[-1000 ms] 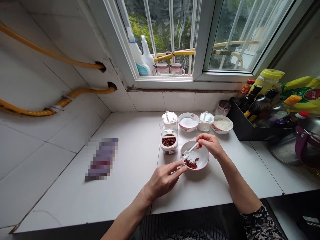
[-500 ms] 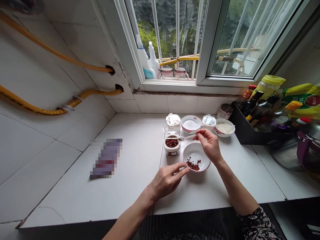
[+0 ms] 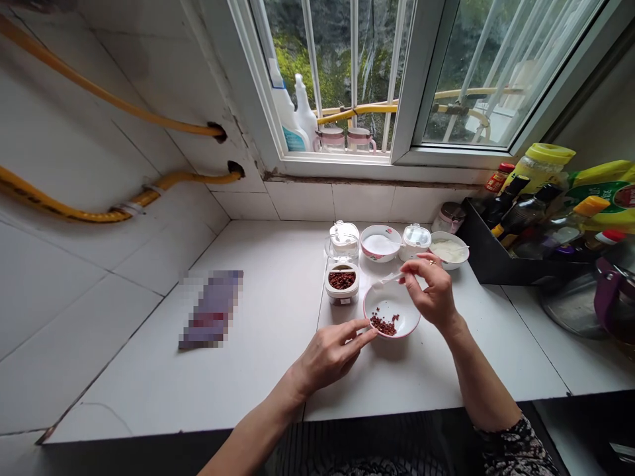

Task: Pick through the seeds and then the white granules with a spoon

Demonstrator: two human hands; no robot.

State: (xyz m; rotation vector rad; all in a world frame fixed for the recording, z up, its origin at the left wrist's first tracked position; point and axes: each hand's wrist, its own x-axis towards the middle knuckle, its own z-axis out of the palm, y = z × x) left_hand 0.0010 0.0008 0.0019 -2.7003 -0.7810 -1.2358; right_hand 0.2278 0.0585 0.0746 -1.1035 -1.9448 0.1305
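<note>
A small white plastic spoon point(image 3: 389, 280) is being pinched by its handle between the fingers of the right hand point(image 3: 430, 287), so this hand is the nearer one. Its long axis is running from these fingers towards between 8 and 9 o'clock, over the far edge of one round white bowl with pink rim point(image 3: 407, 317). The bowl is standing on the white tabletop point(image 3: 258, 370), at 7 o'clock from the right fingers; dark red dried grains point(image 3: 383, 325) are lying inside, at its 7 o'clock side. Fingers of the left hand point(image 3: 330, 357) are touching the rim at 8 o'clock, slightly apart; whether they are pinching it, I cannot tell. One open jar of similar grains point(image 3: 342, 281) is standing at about 9 o'clock from the right fingers. Towards 11 to 2 o'clock, two floral bowls point(image 3: 380, 257) and two white-topped jars point(image 3: 415, 243) are standing.
</note>
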